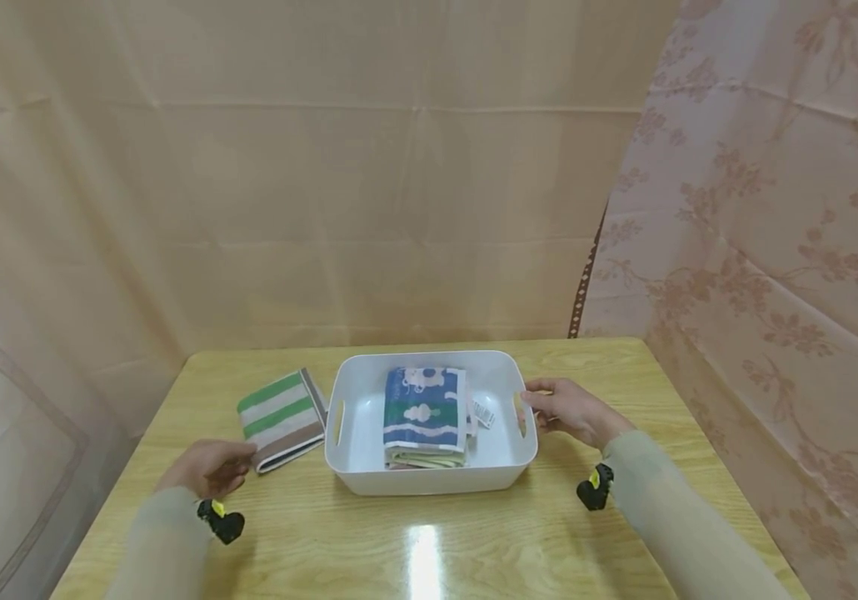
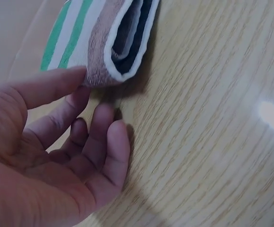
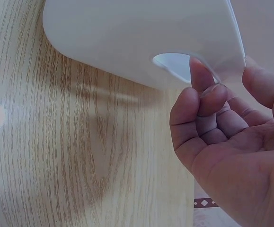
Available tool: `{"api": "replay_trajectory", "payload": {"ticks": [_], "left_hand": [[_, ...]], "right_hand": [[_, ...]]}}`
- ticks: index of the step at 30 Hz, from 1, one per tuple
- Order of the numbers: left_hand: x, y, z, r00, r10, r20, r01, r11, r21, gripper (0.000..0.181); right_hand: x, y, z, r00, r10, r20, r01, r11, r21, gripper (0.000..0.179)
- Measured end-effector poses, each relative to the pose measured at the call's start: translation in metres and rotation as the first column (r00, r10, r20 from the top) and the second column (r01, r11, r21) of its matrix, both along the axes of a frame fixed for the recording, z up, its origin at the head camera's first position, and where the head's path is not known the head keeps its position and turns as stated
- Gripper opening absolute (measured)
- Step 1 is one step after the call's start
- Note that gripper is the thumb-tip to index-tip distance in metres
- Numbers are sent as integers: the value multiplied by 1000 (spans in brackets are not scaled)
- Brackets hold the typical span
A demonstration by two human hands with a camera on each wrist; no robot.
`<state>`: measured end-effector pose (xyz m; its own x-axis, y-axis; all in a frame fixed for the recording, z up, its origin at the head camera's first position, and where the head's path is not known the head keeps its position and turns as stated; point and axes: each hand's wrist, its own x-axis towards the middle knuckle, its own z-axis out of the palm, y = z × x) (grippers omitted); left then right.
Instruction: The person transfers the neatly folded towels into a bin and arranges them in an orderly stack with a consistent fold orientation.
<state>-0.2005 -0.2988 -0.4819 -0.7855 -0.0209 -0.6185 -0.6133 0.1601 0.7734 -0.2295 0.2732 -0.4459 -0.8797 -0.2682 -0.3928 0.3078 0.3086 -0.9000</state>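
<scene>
A folded towel [image 1: 282, 417] with green, white and brown stripes lies left of a white plastic basket [image 1: 429, 482]. At the towel's near left corner, my left hand [image 1: 212, 468] pinches the edge between thumb and index finger; the left wrist view shows the towel's folded layers [image 2: 127, 47] beside the fingertips. My right hand [image 1: 573, 410] holds the basket's right side, a fingertip through the handle hole and the thumb at the rim, as the right wrist view shows. Inside the basket rests a folded blue and green towel [image 1: 423, 408] with white figures, on top of other folded cloth.
The basket and striped towel are on a light wooden table [image 1: 309, 542]. A white label [image 1: 483, 414] shows beside the blue towel. A beige curtain [image 1: 369, 183] hangs behind the table, and a flowered curtain [image 1: 774, 250] on the right.
</scene>
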Motion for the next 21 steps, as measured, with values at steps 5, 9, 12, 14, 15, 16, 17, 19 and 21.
{"api": "replay_trajectory", "payload": {"ticks": [5,9,12,14,15,16,17,19,21], "left_hand": [[1,-13,-6,999,-34,26,28,975,219,18],[4,-24,-11,997,-43,60,17,923,384,25],[8,-30,-13,996,2,94,-44,893,447,25],[11,-33,-13,993,47,108,-92,882,462,23],[12,-34,-13,992,57,108,-102,875,474,23],[13,-35,-14,991,70,112,-116,870,478,23],[14,-35,-14,990,81,115,-126,869,479,23],[15,-36,-14,989,91,116,-136,863,487,23],[15,-36,-15,988,93,121,-141,861,489,23]], "right_hand": [[0,0,1,1000,-6,0,6,1000,11,52],[1,0,2,1000,-7,-1,7,1000,7,52],[1,0,2,1000,-4,-2,4,1000,2,52],[1,-1,2,1000,-1,-3,1,1000,-1,52],[1,-1,2,1000,-3,-3,3,1000,-1,52],[1,-1,2,1000,-3,-2,3,1000,0,52],[0,-1,2,1000,-2,-2,2,1000,2,52],[0,-1,2,1000,-1,-2,1,1000,6,52],[0,-1,1,1000,-3,0,3,1000,10,52]]}}
